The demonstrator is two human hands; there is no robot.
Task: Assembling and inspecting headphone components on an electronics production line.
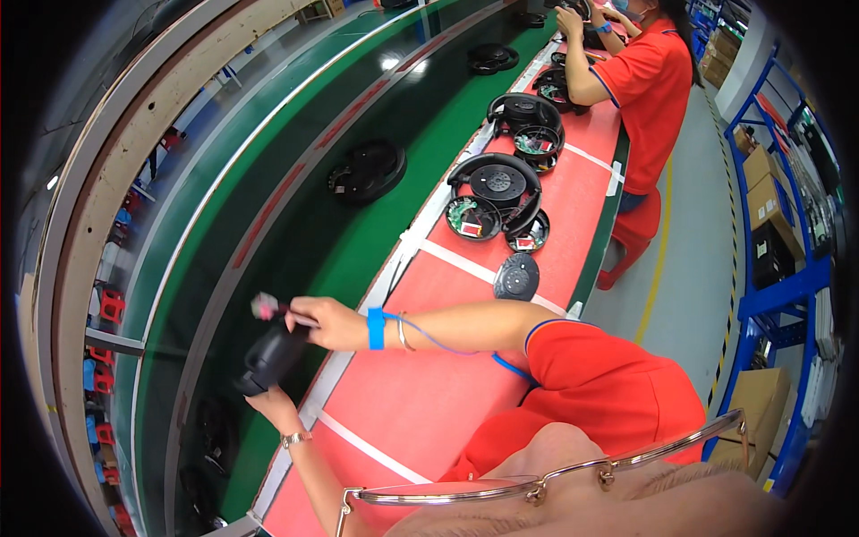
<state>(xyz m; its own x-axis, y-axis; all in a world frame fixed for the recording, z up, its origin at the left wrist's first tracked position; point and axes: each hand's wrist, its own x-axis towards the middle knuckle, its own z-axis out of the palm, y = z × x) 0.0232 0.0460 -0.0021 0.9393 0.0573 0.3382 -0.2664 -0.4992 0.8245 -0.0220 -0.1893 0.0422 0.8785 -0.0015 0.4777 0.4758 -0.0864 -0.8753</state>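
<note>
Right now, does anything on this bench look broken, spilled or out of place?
Nothing looks spilled or damaged. The round black units on the red mat lie opened, circuit boards showing, and one oval black cover sits apart from them. The left hand and right hand hold a black part over the green belt.

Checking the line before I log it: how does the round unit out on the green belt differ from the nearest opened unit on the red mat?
The belt unit lies alone on the green belt, closed, showing a plain black top. The mat unit sits on the red mat at the bench, opened, with two round parts holding circuit boards beside it. Both are black and round. Neither is touched by any hand.
</note>
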